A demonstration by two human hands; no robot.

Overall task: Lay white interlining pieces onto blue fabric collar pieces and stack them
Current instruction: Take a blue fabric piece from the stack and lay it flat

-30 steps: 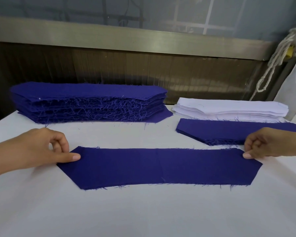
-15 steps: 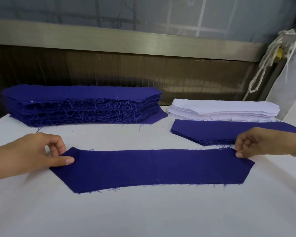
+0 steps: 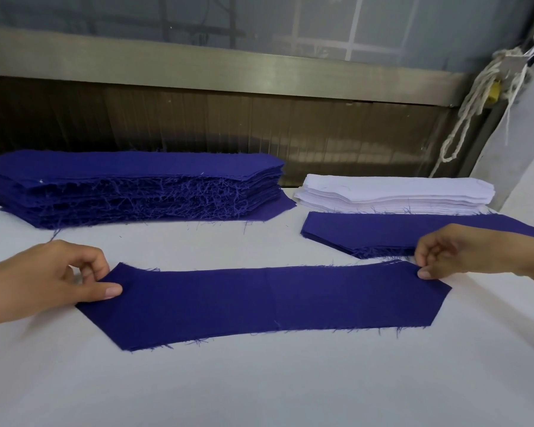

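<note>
— Well, we have one blue collar piece [image 3: 269, 300] lying flat on the white table [image 3: 259, 389]. It is near us and about midway across, with its long side running left to right.

— And our hands?

— Our left hand [image 3: 53, 278] pinches the piece's left end, thumb pressed on top of the cloth and the other fingers curled at the far left corner. Our right hand [image 3: 457, 254] pinches the far right corner, thumb tip at the cloth's edge and fingers curled in above it. The cloth between the two hands lies smooth, with a faint crease at its middle and frayed threads along both long edges.

— What do we see farther back?

— Far left stands a tall stack of blue pieces [image 3: 130, 186], its near side thick with loose threads. Far right sits a stack of white interlining [image 3: 395, 192]. Just in front of that is a low stack of blue pieces [image 3: 407, 232], and our right hand covers part of its near edge. Whether the low stack touches the white one, we cannot tell.

— And beyond the table?

— A metal rail [image 3: 198, 63] runs across the back, and a white rope [image 3: 472, 100] hangs at the far right.
</note>
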